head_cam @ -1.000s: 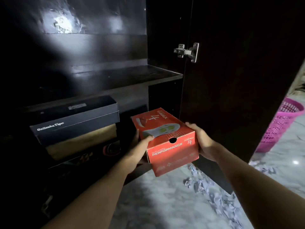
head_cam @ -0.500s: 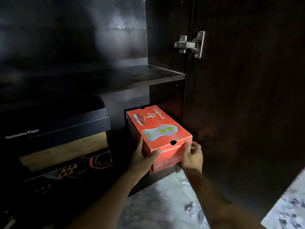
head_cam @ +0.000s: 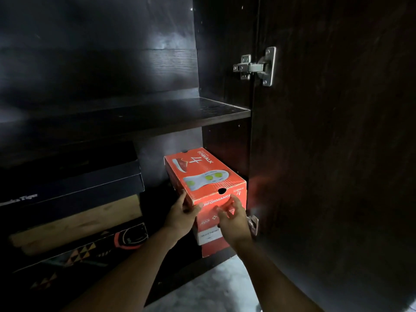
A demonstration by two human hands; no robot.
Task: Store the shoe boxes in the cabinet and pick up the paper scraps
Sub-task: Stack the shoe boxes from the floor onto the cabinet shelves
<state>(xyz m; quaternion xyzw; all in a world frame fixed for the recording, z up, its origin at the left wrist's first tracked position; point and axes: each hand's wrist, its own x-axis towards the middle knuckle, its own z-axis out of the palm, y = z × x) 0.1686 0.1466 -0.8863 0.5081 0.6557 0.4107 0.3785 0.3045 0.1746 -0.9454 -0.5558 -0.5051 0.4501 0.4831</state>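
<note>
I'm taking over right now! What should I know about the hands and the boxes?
Left grip holds the red shoe box at its front left corner.
Right grip touches the box's front; its hold is unclear.
The box stands in the cabinet, bottom right, beside the stacked dark boxes.
To do: let go, then pick up the paper scraps, none in view here.

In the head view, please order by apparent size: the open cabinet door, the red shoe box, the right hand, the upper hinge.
1. cabinet door
2. red shoe box
3. right hand and upper hinge look alike; the hand is nearer the camera, so unranked.
</note>
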